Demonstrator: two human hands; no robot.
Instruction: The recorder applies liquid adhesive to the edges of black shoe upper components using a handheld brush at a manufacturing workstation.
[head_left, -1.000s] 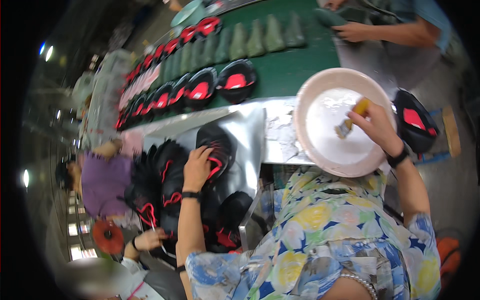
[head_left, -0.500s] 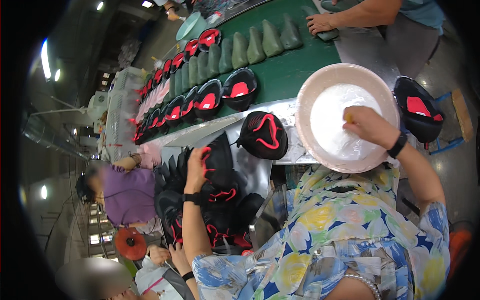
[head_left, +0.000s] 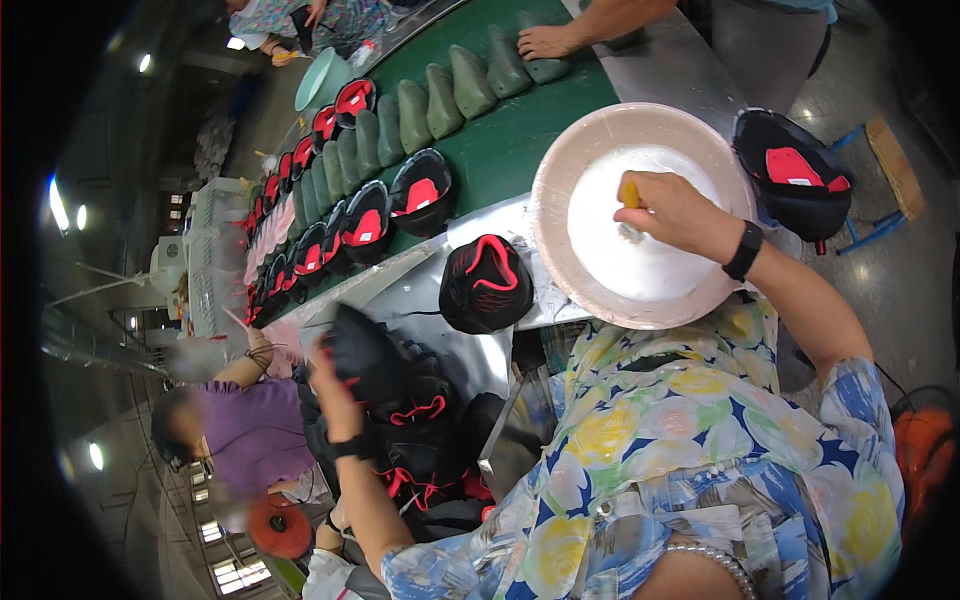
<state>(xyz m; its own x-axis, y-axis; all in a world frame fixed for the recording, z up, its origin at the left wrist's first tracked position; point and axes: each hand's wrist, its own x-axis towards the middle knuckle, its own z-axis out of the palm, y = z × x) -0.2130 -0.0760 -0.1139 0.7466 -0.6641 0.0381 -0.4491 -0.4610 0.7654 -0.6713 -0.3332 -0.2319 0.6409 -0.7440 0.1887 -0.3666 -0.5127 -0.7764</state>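
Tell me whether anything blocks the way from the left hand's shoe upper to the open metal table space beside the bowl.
Partly. One black-and-red shoe upper already lies on the metal table, between the left hand holding its upper and the pink bowl. Bare metal shows nearer the hand.

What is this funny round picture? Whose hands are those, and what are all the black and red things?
The picture comes from a camera worn on a person's head, looking down, so it bends round at the edges. There is no machine here, just a worker's two bare hands. The right hand holds a small brush with a yellow handle inside a big pale basin with white stuff in it. The left hand grips a black shoe upper with red trim from a pile of them. One more black and red upper lies on the metal table. Behind runs a green belt carrying rows of uppers and green foot-shaped forms. Other people's hands work nearby.
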